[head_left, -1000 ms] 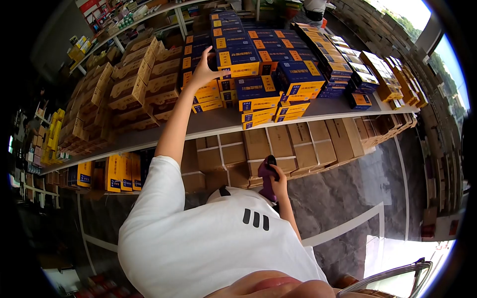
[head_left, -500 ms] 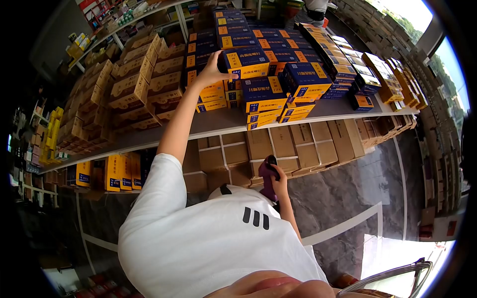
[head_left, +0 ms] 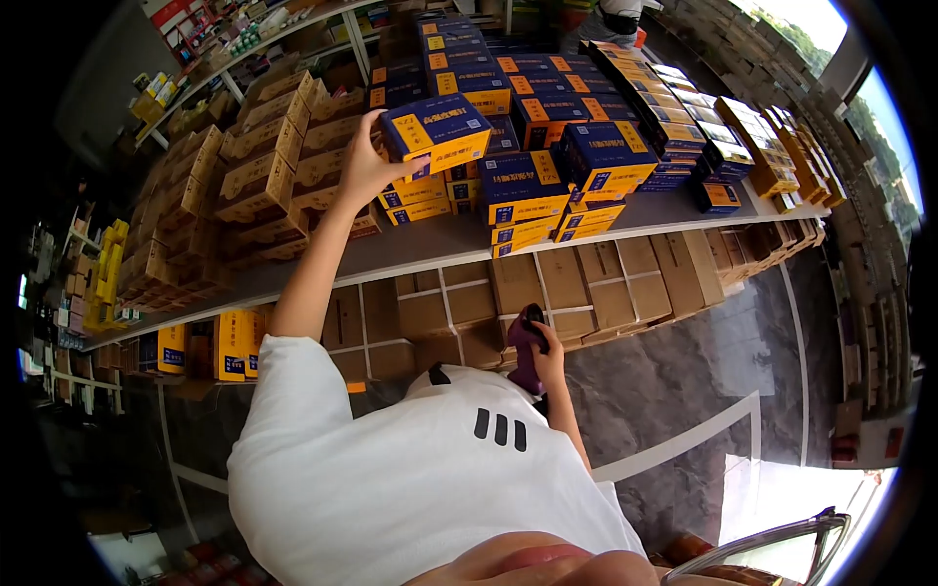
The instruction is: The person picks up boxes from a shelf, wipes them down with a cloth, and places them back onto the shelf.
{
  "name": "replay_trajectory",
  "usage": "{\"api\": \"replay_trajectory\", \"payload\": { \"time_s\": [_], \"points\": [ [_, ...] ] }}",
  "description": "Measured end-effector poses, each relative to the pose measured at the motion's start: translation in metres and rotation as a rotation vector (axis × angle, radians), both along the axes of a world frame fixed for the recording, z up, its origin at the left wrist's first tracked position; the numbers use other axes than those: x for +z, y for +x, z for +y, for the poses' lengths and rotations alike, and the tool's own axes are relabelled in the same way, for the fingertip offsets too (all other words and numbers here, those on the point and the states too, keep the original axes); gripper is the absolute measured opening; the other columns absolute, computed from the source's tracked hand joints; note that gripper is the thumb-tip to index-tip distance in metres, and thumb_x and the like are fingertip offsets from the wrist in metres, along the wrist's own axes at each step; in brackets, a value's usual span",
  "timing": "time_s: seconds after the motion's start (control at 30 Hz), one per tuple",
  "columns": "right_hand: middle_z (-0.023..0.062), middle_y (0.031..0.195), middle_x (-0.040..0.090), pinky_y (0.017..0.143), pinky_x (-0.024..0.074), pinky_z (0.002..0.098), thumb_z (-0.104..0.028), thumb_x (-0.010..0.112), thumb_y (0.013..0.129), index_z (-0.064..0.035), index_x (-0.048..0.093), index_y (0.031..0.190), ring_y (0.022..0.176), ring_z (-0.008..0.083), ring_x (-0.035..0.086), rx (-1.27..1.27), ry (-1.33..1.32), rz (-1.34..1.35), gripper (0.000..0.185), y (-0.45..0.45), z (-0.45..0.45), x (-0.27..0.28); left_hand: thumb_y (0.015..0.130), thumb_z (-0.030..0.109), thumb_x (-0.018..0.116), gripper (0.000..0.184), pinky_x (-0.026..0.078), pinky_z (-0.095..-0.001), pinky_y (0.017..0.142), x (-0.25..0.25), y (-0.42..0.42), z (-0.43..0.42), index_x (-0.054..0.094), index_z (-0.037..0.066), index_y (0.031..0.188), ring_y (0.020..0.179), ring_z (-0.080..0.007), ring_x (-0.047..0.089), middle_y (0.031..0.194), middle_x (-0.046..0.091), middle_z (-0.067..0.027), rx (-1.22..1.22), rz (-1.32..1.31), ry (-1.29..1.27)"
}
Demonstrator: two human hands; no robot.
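Note:
My left hand [head_left: 366, 168] grips a blue-and-yellow cardboard box [head_left: 440, 135] by its left end, thumb along the front face. The box sits over the stacks near the shelf's front; whether its underside touches the boxes below is hidden. To its right, more blue-and-yellow boxes [head_left: 523, 186] stand in short stacks. Lower down, in front of the shelf, my right hand [head_left: 550, 356] is closed around a dark purple cloth-like item [head_left: 525, 354] with a black part at its top.
A grey shelf [head_left: 391, 252] with a white front edge spans the view. Brown cartons [head_left: 259, 186] are stacked at left, and strapped cartons [head_left: 547, 293] fill the lower level. Narrow boxes [head_left: 664, 122] line the right. Another person [head_left: 620, 20] stands beyond the shelf.
My left hand has moved the blue-and-yellow box left and slightly down, turning it and uncovering boxes behind. My right hand stays almost in place with the purple item.

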State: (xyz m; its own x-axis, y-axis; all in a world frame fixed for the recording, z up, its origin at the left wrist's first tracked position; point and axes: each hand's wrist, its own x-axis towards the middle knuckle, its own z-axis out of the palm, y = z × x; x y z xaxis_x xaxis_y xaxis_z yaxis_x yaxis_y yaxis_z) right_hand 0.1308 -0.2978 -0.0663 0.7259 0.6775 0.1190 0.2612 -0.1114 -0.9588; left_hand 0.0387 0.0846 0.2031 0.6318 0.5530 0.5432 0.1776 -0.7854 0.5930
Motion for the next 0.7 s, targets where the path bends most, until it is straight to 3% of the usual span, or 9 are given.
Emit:
{"api": "replay_trajectory", "payload": {
  "time_s": [0.07,0.1,0.13,0.33,0.4,0.47,0.57,0.63,0.7],
  "points": [
    [0.0160,0.111,0.064,0.094,0.0439,0.0305,0.011,0.054,0.074,-0.0020,0.061,0.118,0.108,0.0266,0.060,0.003,-0.007,-0.033,0.046,-0.004,0.006,-0.003,0.067,0.023,0.087,0.083,0.045,-0.0415,0.100,0.007,-0.041,-0.020,0.038,0.004,0.131,0.116,-0.0260,0.053,0.123,0.053,-0.0161,-0.138,-0.146,-0.334],
    [0.0164,0.112,0.063,0.094,0.0440,0.0306,0.011,0.053,0.074,-0.0021,0.061,0.118,0.108,0.0271,0.060,0.020,-0.003,0.007,0.047,-0.004,0.011,-0.005,0.068,0.018,0.086,0.081,0.048,-0.0387,0.097,0.002,-0.063,-0.020,0.038,0.005,0.131,0.116,-0.0234,0.053,0.121,0.053,-0.0147,-0.034,-0.068,-0.206],
    [0.0167,0.112,0.063,0.094,0.0441,0.0307,0.011,0.052,0.073,-0.0022,0.061,0.117,0.109,0.0276,0.060,0.038,-0.002,0.047,0.047,-0.006,0.014,-0.007,0.067,0.015,0.086,0.081,0.048,-0.0373,0.096,-0.001,-0.080,-0.031,0.038,0.005,0.131,0.115,-0.0221,0.053,0.117,0.054,-0.0135,-0.101,-0.181,-0.241],
    [0.0171,0.108,0.065,0.093,0.0456,0.0322,0.010,0.051,0.073,-0.0023,0.060,0.118,0.105,0.0273,0.062,0.090,-0.005,-0.004,0.047,-0.016,0.041,-0.005,0.062,0.022,0.089,0.085,0.044,-0.0396,0.096,-0.061,-0.153,-0.086,0.041,0.003,0.129,0.112,-0.0266,0.055,0.116,0.057,-0.0152,0.102,-0.009,-0.169],
    [0.0175,0.109,0.065,0.094,0.0451,0.0325,0.010,0.051,0.074,-0.0025,0.061,0.118,0.107,0.0278,0.062,0.106,-0.014,0.035,0.047,-0.019,0.046,-0.005,0.061,0.023,0.089,0.086,0.044,-0.0396,0.097,-0.096,-0.159,-0.088,0.040,0.002,0.129,0.112,-0.0276,0.055,0.115,0.057,-0.0159,0.107,-0.004,-0.290],
    [0.0179,0.110,0.065,0.095,0.0445,0.0324,0.010,0.052,0.075,-0.0026,0.061,0.118,0.108,0.0285,0.061,0.130,-0.009,-0.005,0.046,-0.024,0.053,0.000,0.062,0.022,0.090,0.090,0.043,-0.0404,0.099,-0.123,-0.160,-0.086,0.038,0.003,0.133,0.118,-0.0277,0.051,0.122,0.053,-0.0170,0.164,0.126,-0.230],
    [0.0181,0.112,0.065,0.096,0.0440,0.0316,0.010,0.053,0.075,-0.0027,0.060,0.119,0.110,0.0288,0.060,0.082,0.000,-0.065,0.046,-0.033,0.072,0.028,0.061,0.023,0.090,0.093,0.044,-0.0416,0.099,-0.137,-0.157,-0.073,0.036,0.006,0.135,0.119,-0.0298,0.050,0.123,0.051,-0.0162,0.128,0.137,-0.118],
    [0.0178,0.112,0.064,0.094,0.0450,0.0315,0.010,0.052,0.075,-0.0024,0.060,0.119,0.109,0.0299,0.061,0.086,0.028,-0.114,0.046,-0.041,0.090,0.068,0.060,0.024,0.091,0.096,0.040,-0.0438,0.101,-0.148,-0.157,-0.058,0.035,0.007,0.135,0.120,-0.0328,0.048,0.125,0.049,-0.0170,-0.049,0.078,-0.159],
    [0.0188,0.107,0.060,0.087,0.0472,0.0341,0.011,0.053,0.074,-0.0013,0.060,0.116,0.101,0.0376,0.059,0.133,0.117,-0.179,0.044,-0.053,0.116,0.116,0.059,0.024,0.092,0.098,0.039,-0.0440,0.102,-0.158,-0.157,-0.047,0.034,0.007,0.136,0.122,-0.0331,0.047,0.127,0.049,-0.0175,-0.072,0.104,-0.185]
  ]
}}
